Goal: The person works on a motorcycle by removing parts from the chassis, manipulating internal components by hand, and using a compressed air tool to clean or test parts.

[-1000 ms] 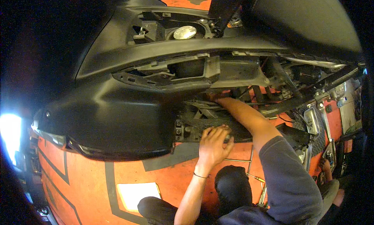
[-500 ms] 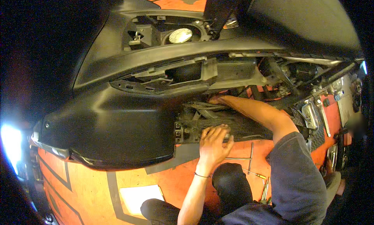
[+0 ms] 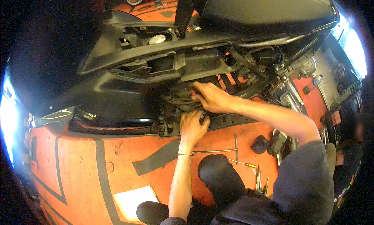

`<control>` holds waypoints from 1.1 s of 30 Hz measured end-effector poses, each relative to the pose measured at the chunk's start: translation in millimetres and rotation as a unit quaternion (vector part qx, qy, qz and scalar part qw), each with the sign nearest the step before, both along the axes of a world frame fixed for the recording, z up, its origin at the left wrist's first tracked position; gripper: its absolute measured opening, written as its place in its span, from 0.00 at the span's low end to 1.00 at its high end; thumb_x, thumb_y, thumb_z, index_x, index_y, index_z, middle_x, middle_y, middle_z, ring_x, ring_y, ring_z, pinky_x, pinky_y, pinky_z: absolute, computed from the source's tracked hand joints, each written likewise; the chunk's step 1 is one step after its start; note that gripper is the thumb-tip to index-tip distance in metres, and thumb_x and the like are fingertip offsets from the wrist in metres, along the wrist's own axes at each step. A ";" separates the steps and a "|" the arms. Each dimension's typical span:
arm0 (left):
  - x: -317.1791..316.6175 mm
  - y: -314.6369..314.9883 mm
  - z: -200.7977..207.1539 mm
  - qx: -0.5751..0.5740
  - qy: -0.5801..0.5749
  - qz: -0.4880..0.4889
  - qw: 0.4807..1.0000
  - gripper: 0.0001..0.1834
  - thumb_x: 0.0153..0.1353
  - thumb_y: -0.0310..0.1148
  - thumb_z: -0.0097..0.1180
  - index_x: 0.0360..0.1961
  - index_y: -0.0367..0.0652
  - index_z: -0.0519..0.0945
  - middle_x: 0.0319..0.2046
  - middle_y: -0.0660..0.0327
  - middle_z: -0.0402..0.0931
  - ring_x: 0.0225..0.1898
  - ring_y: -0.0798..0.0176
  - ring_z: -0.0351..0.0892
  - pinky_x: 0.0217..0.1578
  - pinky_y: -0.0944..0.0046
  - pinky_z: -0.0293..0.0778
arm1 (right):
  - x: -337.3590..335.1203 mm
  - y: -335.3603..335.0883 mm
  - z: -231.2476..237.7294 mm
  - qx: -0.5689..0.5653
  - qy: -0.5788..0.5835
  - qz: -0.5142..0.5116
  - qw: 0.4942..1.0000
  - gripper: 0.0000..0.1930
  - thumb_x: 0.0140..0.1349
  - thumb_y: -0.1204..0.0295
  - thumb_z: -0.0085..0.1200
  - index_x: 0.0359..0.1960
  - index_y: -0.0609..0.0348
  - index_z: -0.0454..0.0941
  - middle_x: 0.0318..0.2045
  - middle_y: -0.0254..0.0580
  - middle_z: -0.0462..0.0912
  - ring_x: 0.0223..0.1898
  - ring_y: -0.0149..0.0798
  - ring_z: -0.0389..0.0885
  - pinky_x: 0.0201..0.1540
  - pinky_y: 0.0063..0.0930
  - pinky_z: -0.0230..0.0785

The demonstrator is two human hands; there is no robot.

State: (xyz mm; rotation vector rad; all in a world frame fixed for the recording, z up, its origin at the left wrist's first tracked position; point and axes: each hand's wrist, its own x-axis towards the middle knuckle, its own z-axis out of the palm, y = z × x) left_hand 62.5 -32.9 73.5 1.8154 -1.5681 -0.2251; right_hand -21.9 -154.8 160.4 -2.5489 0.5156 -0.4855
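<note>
A black motor scooter stands side-on before me, its dark body panel (image 3: 117,94) at the left. Its inner frame and cables are exposed around the footboard (image 3: 230,120). My right hand (image 3: 210,97) reaches into this opening, fingers curled inward. Something small and reddish shows at its fingertips, too unclear to name. Nearer to me, my left hand (image 3: 191,127) rests over the footboard's near edge, with the thumb apart from the fingers. A small dark shape shows beside that thumb; I cannot tell whether it belongs to the footboard.
On the orange floor lie a T-handle wrench (image 3: 236,143), a yellow-handled screwdriver (image 3: 247,164) and several slim tools (image 3: 259,181). A white sheet (image 3: 134,201) lies by my knee. The black seat (image 3: 265,11) overhangs the far right. Another person is partly visible at the right edge.
My right hand has drawn back from deep inside the opening and now shows. My left hand stays at the footboard edge. The view has shifted, showing more floor.
</note>
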 end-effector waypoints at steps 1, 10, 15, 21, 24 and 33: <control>-1.5 0.1 -0.3 -0.019 -0.015 0.005 1.000 0.16 0.55 0.40 0.54 0.37 0.39 0.78 0.37 0.53 0.78 0.43 0.49 0.74 0.53 0.53 0.61 | -10.4 14.7 18.6 0.029 -0.042 0.021 0.998 0.11 0.60 0.77 0.49 0.43 0.71 0.70 0.35 0.56 0.80 0.37 0.53 0.80 0.41 0.37 0.71; 1.6 1.0 9.8 0.083 0.031 -0.043 0.995 0.18 0.56 0.43 0.50 0.39 0.39 0.78 0.41 0.51 0.77 0.45 0.47 0.75 0.52 0.50 0.63 | -71.8 135.2 63.5 0.567 -0.330 0.118 0.745 0.15 0.69 0.66 0.44 0.47 0.66 0.69 0.31 0.33 0.70 0.33 0.28 0.67 0.36 0.24 0.64; 3.5 1.9 5.8 0.036 0.054 -0.056 0.996 0.17 0.55 0.43 0.51 0.37 0.40 0.79 0.38 0.52 0.78 0.42 0.48 0.76 0.49 0.52 0.65 | -74.6 164.0 69.4 0.681 -0.424 0.137 0.582 0.10 0.69 0.66 0.42 0.44 0.60 0.66 0.28 0.30 0.62 0.31 0.28 0.61 0.34 0.23 0.60; -0.4 1.8 10.6 0.003 0.014 -0.022 1.000 0.17 0.55 0.43 0.52 0.34 0.39 0.79 0.35 0.53 0.79 0.41 0.48 0.76 0.47 0.53 0.65 | -80.1 164.2 67.1 0.653 -0.459 0.143 0.585 0.09 0.68 0.67 0.44 0.41 0.60 0.66 0.28 0.30 0.63 0.31 0.29 0.61 0.34 0.23 0.61; 2.0 -2.5 5.0 -0.011 0.029 -0.023 0.999 0.17 0.55 0.43 0.52 0.33 0.38 0.79 0.35 0.52 0.79 0.40 0.48 0.76 0.46 0.53 0.65 | -82.4 162.1 61.9 0.644 -0.466 0.121 0.595 0.10 0.67 0.66 0.46 0.41 0.60 0.66 0.28 0.31 0.64 0.31 0.28 0.63 0.33 0.22 0.62; -2.6 -5.4 6.4 0.003 0.031 -0.015 0.999 0.17 0.56 0.43 0.52 0.32 0.37 0.78 0.34 0.51 0.79 0.38 0.47 0.76 0.44 0.53 0.65 | -88.2 149.4 42.4 0.638 -0.477 0.124 0.592 0.09 0.67 0.68 0.47 0.43 0.60 0.71 0.29 0.33 0.70 0.30 0.28 0.68 0.34 0.23 0.62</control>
